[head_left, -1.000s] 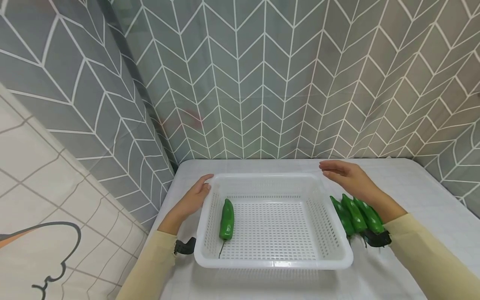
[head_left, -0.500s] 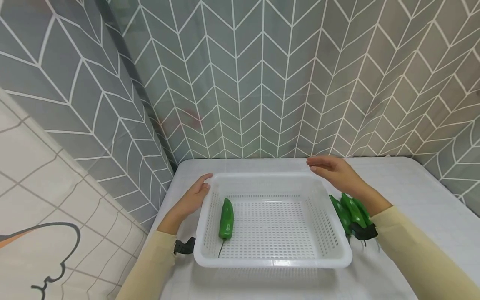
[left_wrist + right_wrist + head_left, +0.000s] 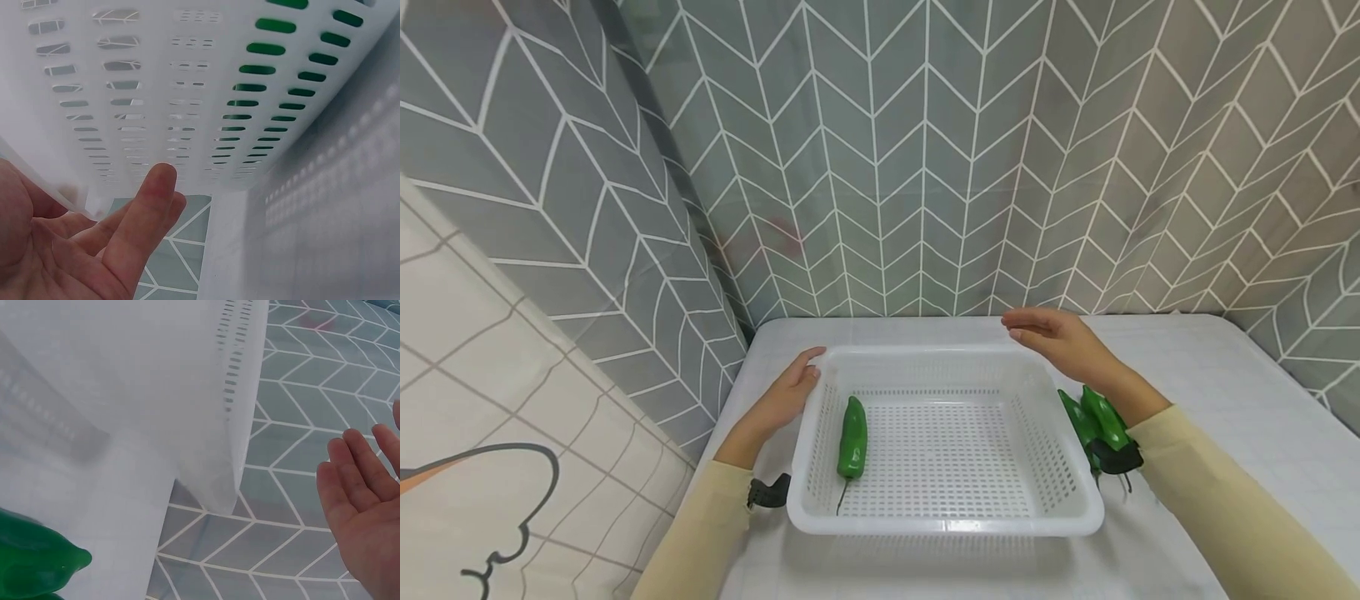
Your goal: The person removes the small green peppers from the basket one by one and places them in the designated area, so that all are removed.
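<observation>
A white plastic basket (image 3: 947,527) with slotted walls stands on the table. My left hand (image 3: 786,398) is at its left rim near the far corner; in the left wrist view the thumb lies over the rim and the fingers (image 3: 156,187) sit outside it. One long green pepper (image 3: 852,442) lies inside along the left wall. My right hand (image 3: 1052,340), fingers extended and holding nothing, hovers by the far right corner, apart from the basket in the right wrist view. Beneath that forearm, more green peppers (image 3: 1105,412) lie right of the basket, partly hidden.
The table (image 3: 1262,400) has a white cover. Grey chevron-patterned curtain (image 3: 925,167) hangs behind its far edge, with another panel to the left. Dark wrist straps (image 3: 1116,457) sit on both arms.
My right hand has moved left toward the basket's far right corner, and its forearm now covers more of the peppers. The left hand and basket stay almost still.
</observation>
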